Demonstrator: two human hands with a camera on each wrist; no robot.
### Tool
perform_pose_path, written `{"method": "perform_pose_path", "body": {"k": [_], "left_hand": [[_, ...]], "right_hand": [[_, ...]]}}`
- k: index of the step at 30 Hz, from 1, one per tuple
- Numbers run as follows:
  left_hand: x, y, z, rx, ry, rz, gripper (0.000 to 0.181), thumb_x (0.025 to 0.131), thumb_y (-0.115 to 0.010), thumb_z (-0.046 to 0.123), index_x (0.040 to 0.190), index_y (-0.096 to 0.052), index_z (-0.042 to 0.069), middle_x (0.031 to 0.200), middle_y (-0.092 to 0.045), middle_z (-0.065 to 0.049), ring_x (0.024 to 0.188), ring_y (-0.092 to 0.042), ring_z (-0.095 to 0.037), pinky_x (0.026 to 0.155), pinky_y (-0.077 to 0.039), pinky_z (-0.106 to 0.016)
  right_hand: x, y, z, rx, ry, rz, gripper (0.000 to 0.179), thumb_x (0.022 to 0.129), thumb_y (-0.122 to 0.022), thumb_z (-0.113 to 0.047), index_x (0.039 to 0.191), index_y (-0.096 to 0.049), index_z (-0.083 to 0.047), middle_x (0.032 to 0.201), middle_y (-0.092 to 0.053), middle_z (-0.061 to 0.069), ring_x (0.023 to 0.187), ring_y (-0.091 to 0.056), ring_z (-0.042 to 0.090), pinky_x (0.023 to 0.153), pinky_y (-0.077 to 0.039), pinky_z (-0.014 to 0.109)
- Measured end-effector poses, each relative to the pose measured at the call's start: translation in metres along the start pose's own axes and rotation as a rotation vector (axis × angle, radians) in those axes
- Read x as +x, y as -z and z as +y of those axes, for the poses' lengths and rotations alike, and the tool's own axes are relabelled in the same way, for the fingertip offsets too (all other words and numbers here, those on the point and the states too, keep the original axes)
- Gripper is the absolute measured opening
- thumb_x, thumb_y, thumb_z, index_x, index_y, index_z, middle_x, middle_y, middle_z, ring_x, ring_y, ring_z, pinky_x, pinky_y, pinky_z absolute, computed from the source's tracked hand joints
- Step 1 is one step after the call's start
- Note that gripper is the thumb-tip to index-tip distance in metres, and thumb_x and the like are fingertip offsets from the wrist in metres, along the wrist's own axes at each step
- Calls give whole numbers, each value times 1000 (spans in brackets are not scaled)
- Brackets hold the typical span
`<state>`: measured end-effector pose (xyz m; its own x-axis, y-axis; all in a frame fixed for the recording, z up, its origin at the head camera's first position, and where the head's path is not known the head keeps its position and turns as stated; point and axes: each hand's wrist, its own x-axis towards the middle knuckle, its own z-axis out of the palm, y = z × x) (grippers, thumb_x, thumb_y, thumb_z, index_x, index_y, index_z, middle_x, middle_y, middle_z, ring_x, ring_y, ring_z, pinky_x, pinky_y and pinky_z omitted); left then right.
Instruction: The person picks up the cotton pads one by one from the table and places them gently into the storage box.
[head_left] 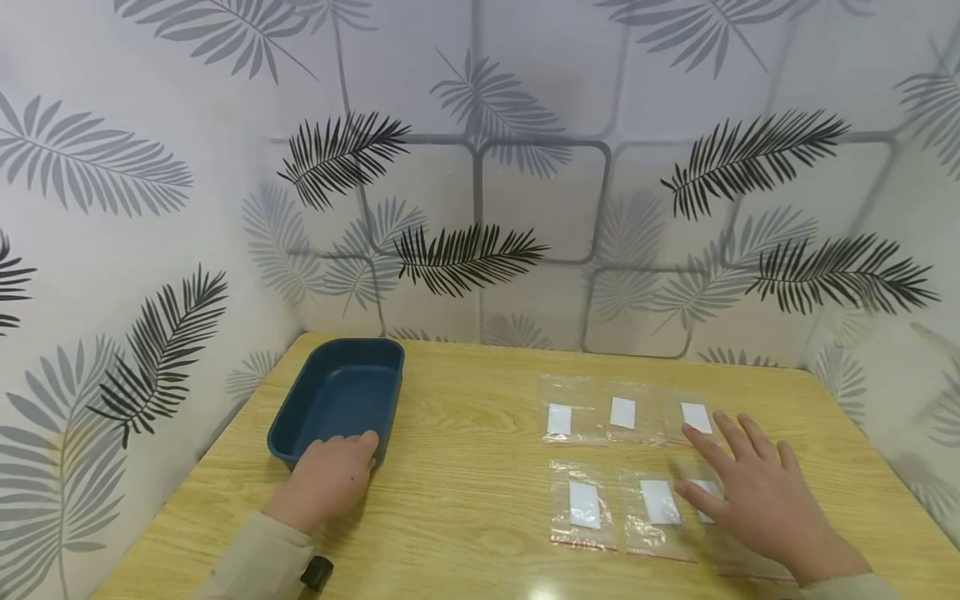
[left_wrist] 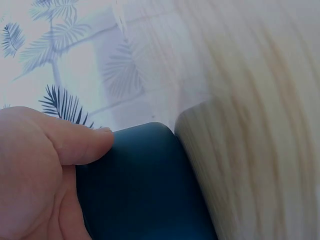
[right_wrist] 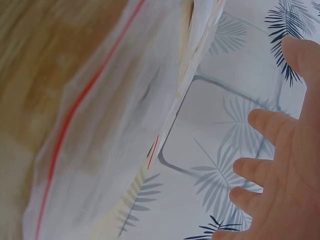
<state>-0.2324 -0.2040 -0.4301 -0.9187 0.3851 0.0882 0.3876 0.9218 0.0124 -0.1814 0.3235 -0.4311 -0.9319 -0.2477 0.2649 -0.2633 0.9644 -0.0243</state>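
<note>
Wood-grain desk (head_left: 465, 483): left hand (head_left: 332, 477) grips the navy tray (head_left: 351, 404); right of it, right hand (head_left: 757, 496) splays near 6 zip-lock bags (head_left: 584, 505).

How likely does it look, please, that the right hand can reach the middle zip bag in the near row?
Probably yes: the right hand is open and empty beside that clear zip bag, and no other object appears to cover it.
</note>
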Motion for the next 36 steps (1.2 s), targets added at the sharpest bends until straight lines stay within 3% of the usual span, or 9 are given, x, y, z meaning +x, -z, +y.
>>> {"method": "perform_pose_path", "body": {"k": [16,27,36], "left_hand": [[1,2,26,-25,-42,30,21,98,-66,14,86,-49,12,73,-55,-2,65,-56,-26,58,-43,-44],[0,4,41,-38,-62,-43,13,100,-52,-1,92,-50,10,79,-60,-6,68,-54,-25,61,-44,-45],[1,6,54,-23,-92,-50,11,100,-52,0,95,-51,10,85,-63,-6,72,-58,-26,63,-46,-44]], "right_hand": [[0,1,-3,-1,5,22,75,92,-60,-66,151,-46,-21,156,-32,25,140,-25,54,97,-22,81],[1,-1,-3,6,-1,-12,75,93,-58,-67,152,-45,-22,157,-30,25,140,-24,55,98,-21,81],[0,-2,-5,-4,13,24,73,92,-61,-64,150,-49,-21,156,-33,25,139,-27,54,96,-24,80]]}}
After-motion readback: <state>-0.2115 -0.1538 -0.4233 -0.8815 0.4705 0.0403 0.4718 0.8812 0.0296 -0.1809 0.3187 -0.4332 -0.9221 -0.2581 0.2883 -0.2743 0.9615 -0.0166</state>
